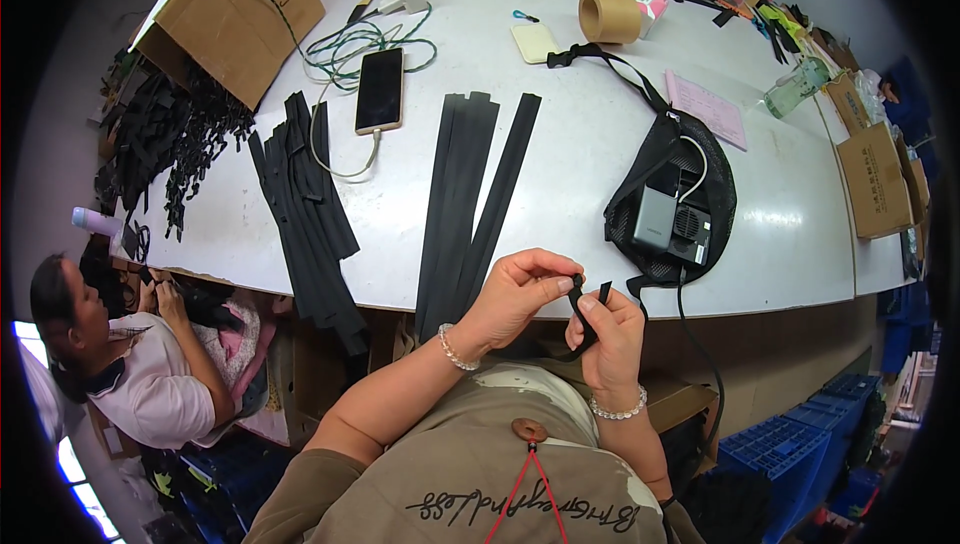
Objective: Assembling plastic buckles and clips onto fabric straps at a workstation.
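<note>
Over the table's front edge, my left hand [522, 292] pinches a small dark piece, perhaps a buckle, between thumb and fingertips; its exact shape is too small to tell. Just to the right, my right hand [612, 344] is closed on a narrow black strap [604, 292], whose short end sticks up past the thumb. The strap seems to run to the piece in the left fingers, partly hidden by the hands. Flat black webbing strips [462, 174] lie lengthwise beyond my left hand. Farther left, a looser bundle of black strips [305, 214] hangs over the edge.
A phone [380, 91] on a white cable lies behind the strips. Right of my hands sits a black mesh bag [715, 159] with a grey power bank [654, 219]. A cardboard box [235, 24] spills black parts at far left. Another person [150, 364] works at the left.
</note>
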`<state>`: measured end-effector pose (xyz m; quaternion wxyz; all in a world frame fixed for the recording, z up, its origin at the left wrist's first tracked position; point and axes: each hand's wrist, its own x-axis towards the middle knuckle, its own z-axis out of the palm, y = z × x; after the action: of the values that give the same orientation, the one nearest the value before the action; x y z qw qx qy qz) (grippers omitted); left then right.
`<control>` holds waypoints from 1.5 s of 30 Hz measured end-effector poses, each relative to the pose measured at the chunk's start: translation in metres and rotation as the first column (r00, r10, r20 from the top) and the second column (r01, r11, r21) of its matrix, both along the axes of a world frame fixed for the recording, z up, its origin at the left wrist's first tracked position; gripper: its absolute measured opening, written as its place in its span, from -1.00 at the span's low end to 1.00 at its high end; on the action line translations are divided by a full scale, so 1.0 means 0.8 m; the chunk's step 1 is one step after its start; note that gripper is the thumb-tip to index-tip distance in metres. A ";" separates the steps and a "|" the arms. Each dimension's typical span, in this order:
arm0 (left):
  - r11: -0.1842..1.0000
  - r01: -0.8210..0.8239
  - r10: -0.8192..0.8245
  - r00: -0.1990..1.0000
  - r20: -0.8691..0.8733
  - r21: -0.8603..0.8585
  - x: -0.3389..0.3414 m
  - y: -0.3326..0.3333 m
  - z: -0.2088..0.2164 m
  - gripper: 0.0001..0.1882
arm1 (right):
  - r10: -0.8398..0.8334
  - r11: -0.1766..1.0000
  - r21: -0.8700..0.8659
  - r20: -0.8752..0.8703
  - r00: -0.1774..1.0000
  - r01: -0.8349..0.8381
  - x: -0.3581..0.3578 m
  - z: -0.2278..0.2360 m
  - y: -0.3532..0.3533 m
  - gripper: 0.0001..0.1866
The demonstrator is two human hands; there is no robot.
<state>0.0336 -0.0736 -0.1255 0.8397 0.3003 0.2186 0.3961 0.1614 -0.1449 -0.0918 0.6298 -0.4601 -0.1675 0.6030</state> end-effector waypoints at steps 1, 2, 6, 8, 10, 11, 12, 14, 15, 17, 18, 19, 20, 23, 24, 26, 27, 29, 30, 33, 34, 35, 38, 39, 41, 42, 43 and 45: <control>1.000 0.011 -0.011 1.000 -0.009 -0.017 0.000 -0.001 0.001 -0.85 | 0.001 1.000 -0.001 0.000 1.000 -0.001 -0.001 0.000 0.000 -0.94; 0.999 0.022 -0.022 1.000 -0.018 -0.033 0.000 -0.001 0.002 -0.86 | -0.005 1.000 -0.013 0.008 1.000 0.005 -0.003 0.000 0.001 -0.93; 0.997 0.022 -0.021 1.000 0.008 -0.073 0.002 -0.004 0.003 -0.86 | -0.021 0.999 -0.028 -0.010 1.000 0.021 -0.007 0.001 0.001 -0.90; 0.999 0.003 -0.004 1.000 -0.016 -0.045 0.003 -0.004 0.003 -0.87 | -0.024 1.000 -0.019 -0.058 0.998 0.022 -0.006 0.000 0.000 -0.91; 0.999 -0.016 0.017 0.998 -0.060 0.032 0.001 -0.002 0.003 -0.87 | -0.026 1.000 -0.011 -0.107 0.994 0.025 -0.005 0.000 0.000 -0.92; 0.993 -0.029 0.041 0.994 -0.102 0.112 0.000 0.000 0.004 -0.86 | -0.014 1.000 -0.005 -0.084 0.996 0.013 -0.004 0.001 0.000 -0.92; 0.994 -0.029 0.040 0.994 -0.102 0.110 -0.001 0.001 0.007 -0.86 | -0.001 1.000 0.001 -0.061 0.998 0.001 -0.003 0.002 0.000 -0.91; 0.980 -0.009 0.042 0.986 -0.161 0.198 -0.003 0.004 0.012 -0.85 | -0.002 1.000 -0.003 -0.060 0.998 0.002 -0.003 0.003 0.000 -0.92; 0.980 -0.010 0.042 0.986 -0.161 0.197 -0.003 0.005 0.012 -0.85 | -0.003 1.000 -0.004 -0.059 0.998 0.003 -0.003 0.004 0.000 -0.92; 0.979 0.040 -0.004 0.984 -0.177 0.199 -0.003 0.006 0.012 -0.84 | -0.010 1.000 -0.005 -0.058 0.998 0.010 -0.004 0.004 0.001 -0.92; 0.979 0.038 -0.002 0.984 -0.178 0.199 -0.003 0.005 0.010 -0.84 | -0.018 1.000 -0.005 -0.057 0.998 0.018 -0.005 0.004 0.001 -0.91; 0.989 0.036 -0.014 0.988 -0.152 0.144 -0.003 0.004 0.008 -0.84 | -0.016 1.000 -0.005 -0.058 0.998 0.016 -0.005 0.004 0.002 -0.91; 0.995 0.038 -0.026 0.992 -0.124 0.089 -0.002 0.004 0.006 -0.85 | -0.021 1.000 0.001 -0.060 0.998 0.021 -0.006 0.004 0.003 -0.92; 0.997 0.012 -0.004 0.996 -0.094 0.077 0.001 0.002 0.004 -0.81 | -0.051 0.998 0.034 -0.012 0.999 0.051 -0.009 0.000 0.006 -0.93; 0.997 0.012 -0.005 0.996 -0.094 0.076 0.003 0.001 0.007 -0.81 | -0.077 0.995 0.063 0.037 0.996 0.074 -0.010 -0.002 0.007 -0.93; 0.969 -0.052 0.115 0.960 -0.256 0.242 0.006 -0.001 0.018 -0.76 | -0.116 0.991 0.081 0.113 0.987 0.107 -0.012 -0.007 0.009 -0.93; 0.969 -0.052 0.115 0.960 -0.255 0.241 0.005 -0.002 0.020 -0.76 | -0.155 0.985 0.101 0.188 0.970 0.138 -0.013 -0.009 0.010 -0.93; 0.936 -0.056 0.171 0.935 -0.311 0.348 0.001 -0.006 0.023 -0.75 | -0.163 0.984 0.118 0.256 0.953 0.136 -0.017 -0.008 0.011 -0.94; 0.936 -0.057 0.173 0.934 -0.312 0.347 0.000 -0.009 0.026 -0.75 | -0.171 0.982 0.135 0.322 0.931 0.133 -0.018 -0.008 0.011 -0.93; 0.977 -0.038 0.105 0.942 -0.319 0.208 -0.001 -0.011 0.033 -0.77 | -0.138 0.981 0.177 0.385 0.913 0.074 -0.020 -0.009 0.012 -0.89; 0.985 -0.059 0.107 0.944 -0.311 0.160 0.000 -0.008 0.034 -0.77 | -0.137 0.982 0.177 0.385 0.913 0.073 -0.018 -0.011 0.012 -0.89; 0.991 -0.079 0.109 0.947 -0.303 0.110 0.000 -0.005 0.033 -0.78 | -0.162 0.970 0.240 0.534 0.830 0.035 -0.012 -0.013 0.013 -0.87; 0.994 -0.078 0.096 0.953 -0.286 0.073 -0.001 -0.001 0.030 -0.80 | -0.215 0.956 0.291 0.601 0.769 0.040 -0.011 -0.004 0.017 -0.84; 0.994 -0.078 0.096 0.953 -0.286 0.071 -0.005 0.002 0.029 -0.80 | -0.237 0.955 0.283 0.533 0.812 0.093 -0.011 0.002 0.017 -0.84; 0.991 -0.001 0.048 0.934 -0.353 0.133 -0.012 0.008 0.024 -0.81 | -0.184 0.969 0.241 0.532 0.826 0.060 -0.004 0.005 0.016 -0.83; 0.991 -0.001 0.048 0.934 -0.354 0.132 -0.013 0.009 0.023 -0.81 | -0.131 0.979 0.202 0.528 0.839 0.026 0.001 0.005 0.016 -0.82; 0.994 -0.012 0.047 0.945 -0.324 0.108 -0.013 0.009 0.022 -0.80 | -0.130 0.979 0.201 0.527 0.840 0.025 0.002 0.005 0.017 -0.82; 0.996 -0.021 0.045 0.955 -0.294 0.085 -0.013 0.009 0.024 -0.80 | -0.041 0.944 0.288 0.586 0.809 -0.160 0.006 0.006 0.017 -0.81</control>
<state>0.0233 -0.0664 -0.1059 0.7781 0.3862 0.3306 0.3690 0.1665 -0.1312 -0.0873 0.5947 -0.5079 -0.4640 0.4160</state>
